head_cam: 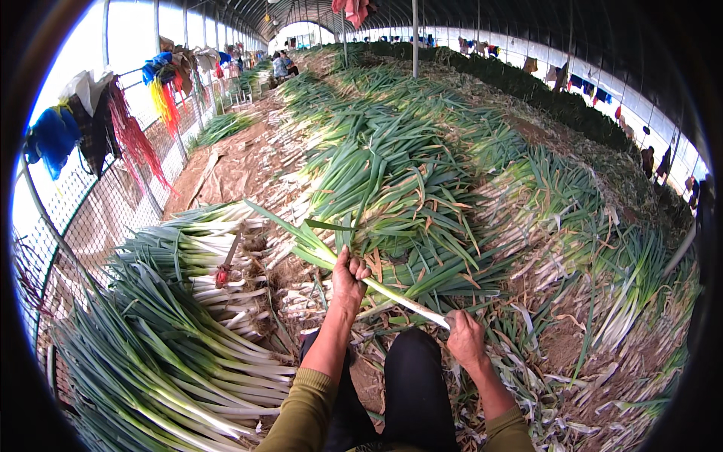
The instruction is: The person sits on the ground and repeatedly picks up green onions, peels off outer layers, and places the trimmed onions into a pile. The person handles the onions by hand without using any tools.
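Observation:
A long green onion with a white shank lies slantwise across the middle of the view, held between both hands. My left hand grips it where the shank turns to green leaves. At the white lower end, my right hand has its fingers closed around the stalk; the root end is hidden by them. On the left, cleaned green onions lie in a large heap with their white ends towards my legs. A knife with red wrapping on its handle rests on the white shanks of that heap.
A big pile of leafy green onions spreads ahead, and more rows lie on the right. Peeled leaves litter the soil. Wire mesh fencing with hanging cloths and coloured ties runs along the left. People sit far ahead.

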Motion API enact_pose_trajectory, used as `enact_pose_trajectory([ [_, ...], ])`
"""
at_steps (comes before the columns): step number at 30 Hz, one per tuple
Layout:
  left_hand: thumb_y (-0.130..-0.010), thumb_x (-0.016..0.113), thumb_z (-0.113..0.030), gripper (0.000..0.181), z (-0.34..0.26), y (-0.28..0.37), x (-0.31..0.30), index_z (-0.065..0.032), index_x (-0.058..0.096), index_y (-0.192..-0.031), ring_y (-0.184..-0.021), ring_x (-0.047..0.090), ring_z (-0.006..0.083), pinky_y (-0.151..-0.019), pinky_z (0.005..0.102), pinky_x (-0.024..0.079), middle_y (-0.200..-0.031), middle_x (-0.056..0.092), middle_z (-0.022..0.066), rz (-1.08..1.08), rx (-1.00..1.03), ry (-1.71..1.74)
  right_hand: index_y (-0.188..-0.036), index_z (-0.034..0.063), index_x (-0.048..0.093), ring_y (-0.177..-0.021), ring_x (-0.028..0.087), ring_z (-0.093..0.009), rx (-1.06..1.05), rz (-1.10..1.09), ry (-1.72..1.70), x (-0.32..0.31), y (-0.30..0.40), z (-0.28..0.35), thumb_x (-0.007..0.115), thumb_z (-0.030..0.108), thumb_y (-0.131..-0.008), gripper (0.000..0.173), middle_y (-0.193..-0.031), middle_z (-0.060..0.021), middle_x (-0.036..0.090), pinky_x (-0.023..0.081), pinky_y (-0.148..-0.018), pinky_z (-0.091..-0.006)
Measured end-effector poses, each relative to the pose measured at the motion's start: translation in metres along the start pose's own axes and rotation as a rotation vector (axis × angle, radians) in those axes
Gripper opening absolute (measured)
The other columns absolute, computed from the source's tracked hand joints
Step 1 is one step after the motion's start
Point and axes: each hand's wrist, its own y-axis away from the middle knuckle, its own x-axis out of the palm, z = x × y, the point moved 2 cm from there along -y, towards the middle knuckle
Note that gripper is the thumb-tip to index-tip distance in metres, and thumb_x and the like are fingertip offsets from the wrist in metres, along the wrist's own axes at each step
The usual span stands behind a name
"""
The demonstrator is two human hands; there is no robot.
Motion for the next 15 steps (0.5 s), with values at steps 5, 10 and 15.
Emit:
enact_pose_trajectory([
  [5, -0.092, 0.046, -0.027, 0.034, 0.007, 0.004, 0.005, -0.0151, 0.034, -0.062, -0.036, 0.021, 0.0107, -0.035, 0.0241, 0.023, -0.043, 0.020, -0.0035, 0.010, -0.026, -0.042, -0.084, -0.0008, 0.054, -0.070, 0.060, -0.034, 0.278, 0.114, -0.197, -0.003, 0.002, -0.013, 0.057, 0.002, -0.078, 0.007, -0.079, -0.0160, 0.061, 0.047, -0.059, -0.0391],
  [10, -0.094, 0.040, -0.029, 0.045, 0.004, 0.002, 0.010, -0.0134, 0.033, -0.053, -0.034, 0.025, 0.0112, -0.034, 0.0243, 0.025, -0.040, 0.025, -0.0017, 0.101, -0.044, -0.028, -0.079, -0.0024, 0.059, -0.065, 0.060, -0.025, 0.230, 0.145, -0.474, -0.002, 0.004, -0.014, 0.063, 0.008, -0.078, 0.011, -0.075, -0.0143, 0.062, 0.046, -0.060, -0.0335],
  [15, -0.093, 0.042, -0.029, 0.037, 0.006, 0.005, 0.013, -0.0126, 0.039, -0.060, -0.034, 0.025, 0.0110, -0.034, 0.0243, 0.025, -0.041, 0.026, -0.0021, 0.254, -0.078, -0.044, -0.078, -0.0029, 0.060, -0.058, 0.056, -0.017, 0.348, 0.099, -0.323, -0.003, 0.003, -0.017, 0.066, 0.013, -0.077, 0.017, -0.065, -0.0098, 0.059, 0.041, -0.052, -0.0330],
])
